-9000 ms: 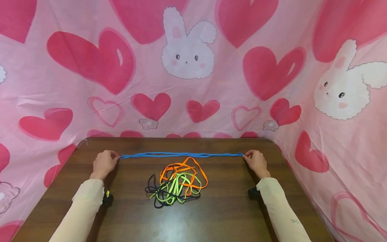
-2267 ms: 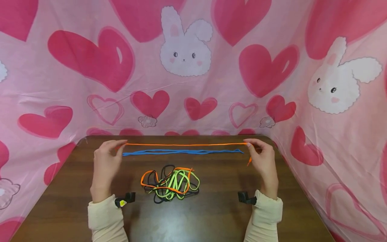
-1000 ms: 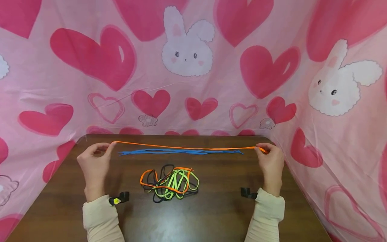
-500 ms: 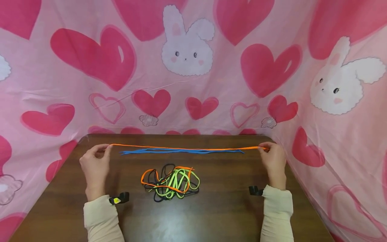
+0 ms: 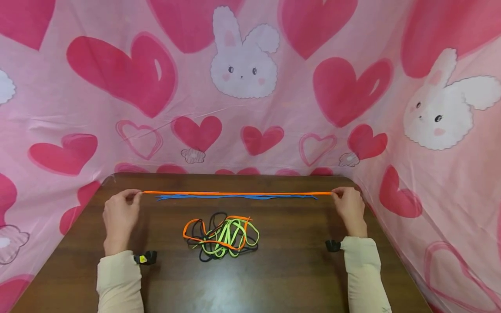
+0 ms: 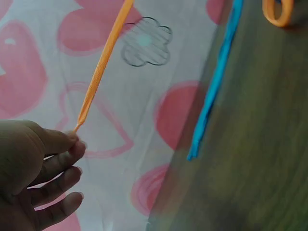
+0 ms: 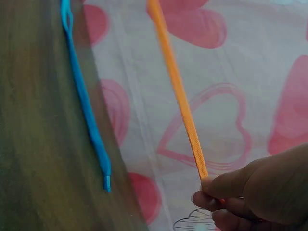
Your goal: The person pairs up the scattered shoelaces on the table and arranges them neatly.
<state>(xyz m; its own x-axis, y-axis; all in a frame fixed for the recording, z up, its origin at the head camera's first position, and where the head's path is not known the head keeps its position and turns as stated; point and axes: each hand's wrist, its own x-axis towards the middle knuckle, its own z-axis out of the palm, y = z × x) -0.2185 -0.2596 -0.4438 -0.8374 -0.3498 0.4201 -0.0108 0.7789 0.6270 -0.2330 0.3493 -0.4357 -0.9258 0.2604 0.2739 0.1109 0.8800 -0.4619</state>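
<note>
An orange lace [image 5: 236,193] is held stretched taut in a straight line above the far part of the brown table [image 5: 274,278], its two ends pinched between thumb and fingertips: one end by the left hand [image 5: 118,216], the other by the right hand [image 5: 349,208]. In the left wrist view the lace end is seen nipped at the fingertips [image 6: 77,144], the remaining fingers loosely curled below it; in the right wrist view the other end is pinched in the same way [image 7: 211,185]. A blue lace [image 5: 235,197] is laid flat on the table just beside the orange one, on the near side and parallel to it. Nearer the person, a tangled heap of laces [image 5: 221,237] in orange, green and black is seen at the table's middle.
</note>
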